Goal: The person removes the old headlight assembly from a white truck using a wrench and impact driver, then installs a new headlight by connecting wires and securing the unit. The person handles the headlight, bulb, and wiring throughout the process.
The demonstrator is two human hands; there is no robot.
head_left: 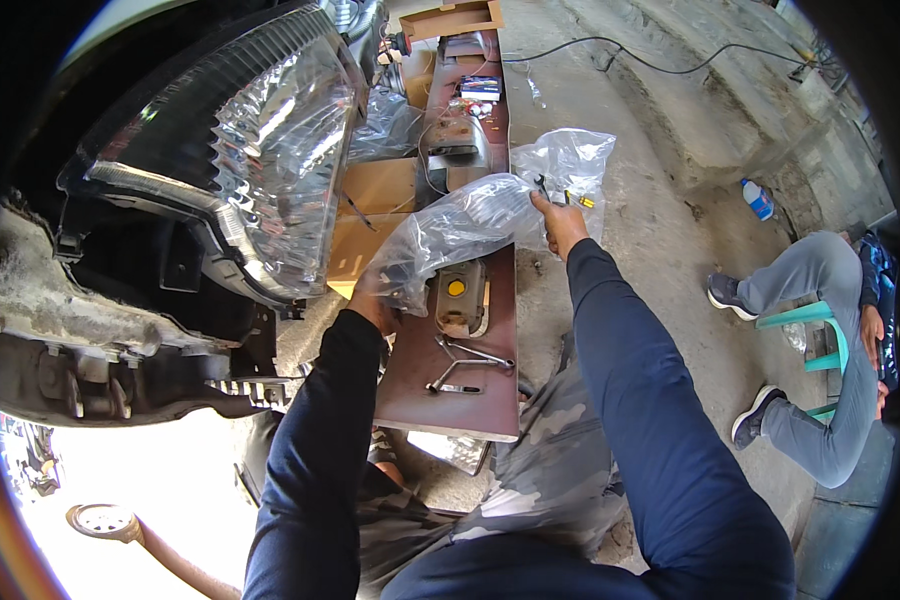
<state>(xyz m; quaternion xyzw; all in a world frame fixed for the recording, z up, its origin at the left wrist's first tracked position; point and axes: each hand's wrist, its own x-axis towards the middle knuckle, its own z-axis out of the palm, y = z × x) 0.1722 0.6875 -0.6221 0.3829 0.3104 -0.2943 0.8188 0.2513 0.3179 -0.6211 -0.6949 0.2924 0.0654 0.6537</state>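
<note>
Clear plastic bag (470,225) stretched between my hands over the maroon board (450,385) | left hand (375,300) gripping its lower end | right hand (558,222) pinching its top | headlight (260,150) just left

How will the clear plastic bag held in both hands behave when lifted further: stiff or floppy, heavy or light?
The clear plastic bag probably stays floppy: it sags and crumples between the left hand and right hand. It seems light, being thin film. It may be slippery, since it looks glossy.
</note>
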